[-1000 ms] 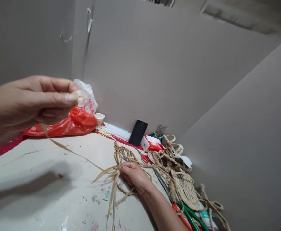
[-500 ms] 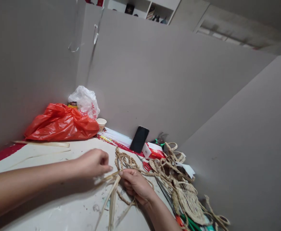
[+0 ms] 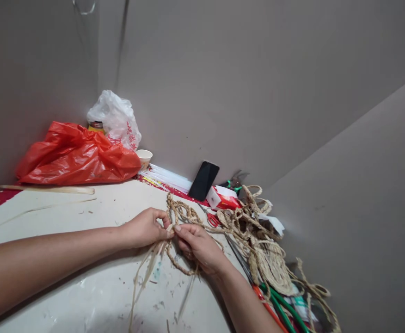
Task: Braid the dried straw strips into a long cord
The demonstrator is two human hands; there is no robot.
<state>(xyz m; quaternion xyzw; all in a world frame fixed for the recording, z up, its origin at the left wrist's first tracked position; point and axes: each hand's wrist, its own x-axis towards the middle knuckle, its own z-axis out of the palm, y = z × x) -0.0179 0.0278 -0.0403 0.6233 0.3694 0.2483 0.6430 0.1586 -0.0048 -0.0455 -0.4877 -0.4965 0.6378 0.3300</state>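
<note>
My left hand (image 3: 146, 228) and my right hand (image 3: 196, 245) meet over the white table (image 3: 67, 240), both pinched on the same bundle of pale straw strips (image 3: 147, 273). The strips hang loose towards me from the pinch. Just behind my fingers lies a braided straw rope (image 3: 181, 213), which loops back towards a heap of woven straw pieces (image 3: 268, 263). My right hand's lower fingers curl round a loop of that braid.
A red plastic bag (image 3: 74, 157) and a white bag (image 3: 114, 118) sit at the back left beside a small paper cup (image 3: 143, 157). A black phone (image 3: 204, 180) leans on the grey partition. Red scissors (image 3: 209, 219) and green-handled tools (image 3: 282, 310) lie at the right.
My left hand came down from high at the left and closed on the straw beside my right hand. The view tilted lower.
</note>
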